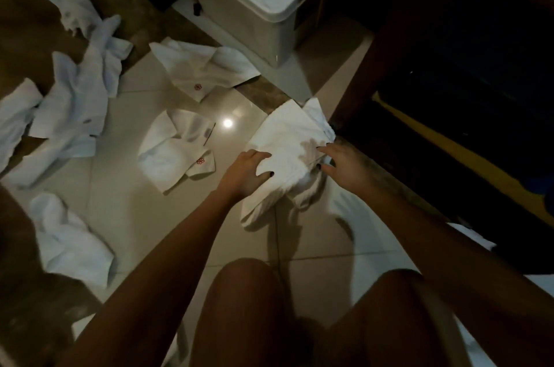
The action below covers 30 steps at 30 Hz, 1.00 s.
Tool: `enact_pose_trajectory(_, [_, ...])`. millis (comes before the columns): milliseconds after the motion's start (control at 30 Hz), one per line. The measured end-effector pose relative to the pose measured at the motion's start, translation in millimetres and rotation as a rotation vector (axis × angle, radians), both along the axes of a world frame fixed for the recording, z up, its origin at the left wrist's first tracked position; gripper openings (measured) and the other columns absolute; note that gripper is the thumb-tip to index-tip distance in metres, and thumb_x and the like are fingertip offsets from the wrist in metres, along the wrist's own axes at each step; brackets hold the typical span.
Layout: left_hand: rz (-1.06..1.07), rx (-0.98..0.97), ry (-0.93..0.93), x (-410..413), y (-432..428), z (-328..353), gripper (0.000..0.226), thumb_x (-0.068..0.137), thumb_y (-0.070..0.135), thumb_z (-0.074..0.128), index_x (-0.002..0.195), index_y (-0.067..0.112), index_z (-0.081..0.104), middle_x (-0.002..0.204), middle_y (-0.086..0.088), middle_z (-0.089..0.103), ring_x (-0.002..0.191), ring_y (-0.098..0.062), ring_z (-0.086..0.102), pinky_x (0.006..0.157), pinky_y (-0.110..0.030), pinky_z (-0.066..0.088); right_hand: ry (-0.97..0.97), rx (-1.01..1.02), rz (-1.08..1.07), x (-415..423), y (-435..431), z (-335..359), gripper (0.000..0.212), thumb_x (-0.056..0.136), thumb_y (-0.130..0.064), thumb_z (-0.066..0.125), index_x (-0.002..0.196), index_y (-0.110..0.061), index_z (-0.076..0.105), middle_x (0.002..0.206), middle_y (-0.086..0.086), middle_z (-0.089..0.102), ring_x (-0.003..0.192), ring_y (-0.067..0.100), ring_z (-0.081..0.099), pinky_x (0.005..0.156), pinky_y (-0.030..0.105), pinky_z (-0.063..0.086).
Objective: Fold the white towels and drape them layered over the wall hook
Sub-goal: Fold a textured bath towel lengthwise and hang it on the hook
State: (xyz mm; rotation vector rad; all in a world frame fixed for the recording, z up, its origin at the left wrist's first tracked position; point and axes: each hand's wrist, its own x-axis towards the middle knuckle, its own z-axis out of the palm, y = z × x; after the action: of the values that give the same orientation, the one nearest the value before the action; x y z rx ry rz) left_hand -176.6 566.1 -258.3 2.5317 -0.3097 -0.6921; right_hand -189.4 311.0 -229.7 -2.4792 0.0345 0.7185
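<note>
A thick folded white cloth towel (287,135) with a greyish patch lies right of centre on glossy beige floor tiles (180,231). The left hand (250,167) presses on it with fingers spread wide. The right hand (340,165) touches its right edge, fingers straight.

— Where does the camera sit?
— On the person's head. It looks forward and down at the tiled floor (168,231).
— Is it near?
— Yes. The left hand (250,170) and right hand (344,170) sit mid-picture, a white bin (239,6) at the top edge.
</note>
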Motion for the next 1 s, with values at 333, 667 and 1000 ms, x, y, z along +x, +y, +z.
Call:
enact_pose_trajectory(333, [-0.168,0.051,-0.159,14,-39,-157,0.070,0.082,0.057,0.065,0.135,0.016,0.045,0.138,-0.007,0.043,0.118,-0.026,0.042,0.097,-0.035,0.037,-0.062,0.045,-0.343,45,15,-165,0.074,0.091,-0.031,0.067,0.149,-0.001,0.031,0.150,0.019,0.039,0.139,0.035,0.036,0.112,0.039,0.032])
enact_pose_trajectory(667, [0.014,-0.199,-0.087,29,-37,-146,0.021,0.094,0.034,0.059,0.090,0.014,0.061,0.096,-0.005,0.057,0.088,-0.022,0.054,0.076,-0.030,0.041,-0.083,0.282,-0.625,54,7,-161,0.016,0.090,-0.013,0.067,0.080,-0.006,0.058,0.080,0.004,0.055,0.076,0.020,0.054,0.073,0.031,0.037])
enact_pose_trajectory(1000, [0.237,-0.364,0.034,13,-14,56,0.018,0.093,0.022,0.062,0.076,0.016,0.060,0.070,0.005,0.057,0.062,-0.001,0.052,0.060,-0.013,0.040,-0.141,0.469,-0.608,10,22,56,0.020,0.094,-0.010,0.061,0.113,-0.009,0.068,0.119,0.011,0.066,0.105,0.026,0.064,0.089,0.031,0.051])
